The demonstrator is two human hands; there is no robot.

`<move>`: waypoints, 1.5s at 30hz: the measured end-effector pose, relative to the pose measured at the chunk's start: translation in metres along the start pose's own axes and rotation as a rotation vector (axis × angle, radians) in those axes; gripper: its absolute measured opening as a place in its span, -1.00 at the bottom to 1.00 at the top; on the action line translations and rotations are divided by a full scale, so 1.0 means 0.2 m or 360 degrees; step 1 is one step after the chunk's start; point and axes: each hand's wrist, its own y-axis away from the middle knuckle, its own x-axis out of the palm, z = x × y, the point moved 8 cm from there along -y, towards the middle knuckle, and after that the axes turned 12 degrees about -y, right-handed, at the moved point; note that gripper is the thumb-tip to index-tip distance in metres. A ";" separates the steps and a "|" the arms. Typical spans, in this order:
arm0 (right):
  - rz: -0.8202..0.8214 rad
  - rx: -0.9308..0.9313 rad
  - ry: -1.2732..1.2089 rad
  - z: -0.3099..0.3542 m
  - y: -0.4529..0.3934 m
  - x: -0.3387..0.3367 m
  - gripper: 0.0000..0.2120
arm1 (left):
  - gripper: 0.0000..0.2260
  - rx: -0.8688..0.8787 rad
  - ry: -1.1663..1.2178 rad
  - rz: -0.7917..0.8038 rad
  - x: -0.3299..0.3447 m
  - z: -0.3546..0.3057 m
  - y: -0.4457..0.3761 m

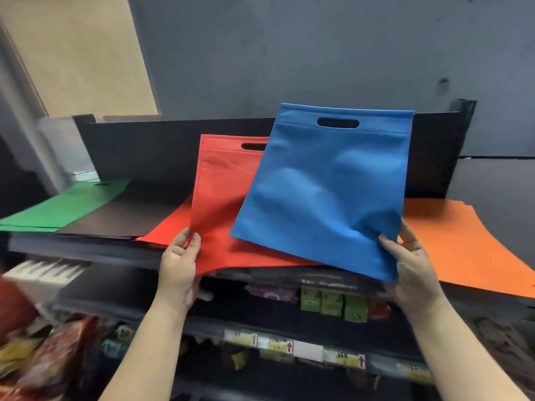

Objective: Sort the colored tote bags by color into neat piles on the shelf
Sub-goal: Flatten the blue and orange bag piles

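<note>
Sorting in progress: the left hand (178, 256) pinches a red bag (223, 204) above the red pile (168, 224); the right hand (411, 264) grips a blue bag (324, 192) over the shelf (86, 250). Next, each bag likely needs laying flat on its own color.

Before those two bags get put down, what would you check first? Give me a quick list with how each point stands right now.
1. Left hand grips red bag: ok.
2. Right hand grips blue bag: ok.
3. Red pile ready beneath the red bag: ok.
4. Blue pile on the shelf: cannot tell, none seen.
5. Green pile, black pile and orange pile kept separate: ok.
6. Piles neat: not ok, orange pile overhangs the edge.
</note>
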 end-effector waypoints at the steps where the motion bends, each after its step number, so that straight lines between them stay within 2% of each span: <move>1: 0.0025 0.0045 -0.0007 -0.07 -0.02 0.05 -0.60 | -0.81 0.0008 0.0013 -0.0030 -0.06 0.00 -0.02; 12: 0.0278 0.0333 -0.0135 -0.51 -0.39 0.42 -0.60 | -0.86 0.0015 -0.0083 -0.0250 -0.38 -0.05 -0.29; 18: 0.0328 0.0397 -0.0127 -0.71 -0.51 0.58 -0.58 | -0.86 -0.0090 -0.0217 -0.0160 -0.42 0.00 -0.51; 23: 0.0299 0.0350 -0.0110 -0.86 -0.59 0.71 -0.59 | -0.86 -0.0223 -0.0304 0.0035 -0.43 0.10 -0.74; 31: 0.0126 0.0219 -0.0146 -1.01 -0.64 0.79 -0.60 | -0.86 -0.0232 -0.1141 0.0278 -0.53 0.23 -1.08; 33: 0.0091 0.0178 -0.0152 -1.03 -0.64 0.79 -0.60 | -0.79 -0.0140 -0.1435 0.0292 -0.56 0.23 -1.14; 36: 0.0050 0.0123 -0.0136 -1.03 -0.63 0.78 -0.59 | -0.69 0.0228 -0.1831 0.0195 -0.54 0.13 -1.19; 37: 0.0036 0.0108 -0.0119 -1.03 -0.63 0.77 -0.59 | -0.72 0.0308 -0.1745 0.0158 -0.52 0.08 -1.20; 38: 0.0032 0.0093 -0.0097 -1.02 -0.63 0.76 -0.59 | -0.76 0.0257 -0.1427 0.0174 -0.49 0.05 -1.20; 40: 0.0034 0.0072 -0.0042 -0.99 -0.62 0.73 -0.59 | -0.64 -0.0052 -0.0589 0.0401 -0.37 0.02 -1.18; 41: 0.0031 0.0062 -0.0009 -0.96 -0.61 0.72 -0.60 | -0.56 -0.0173 -0.0314 0.0591 -0.30 0.01 -1.15; 43: 0.0034 0.0038 0.0042 -0.90 -0.59 0.68 -0.62 | -0.46 -0.0306 -0.0049 0.0948 -0.16 -0.03 -1.08; 45: 0.0030 0.0002 0.0105 -0.82 -0.58 0.63 -0.62 | -0.55 -0.0366 0.0046 0.1108 -0.05 -0.04 -1.01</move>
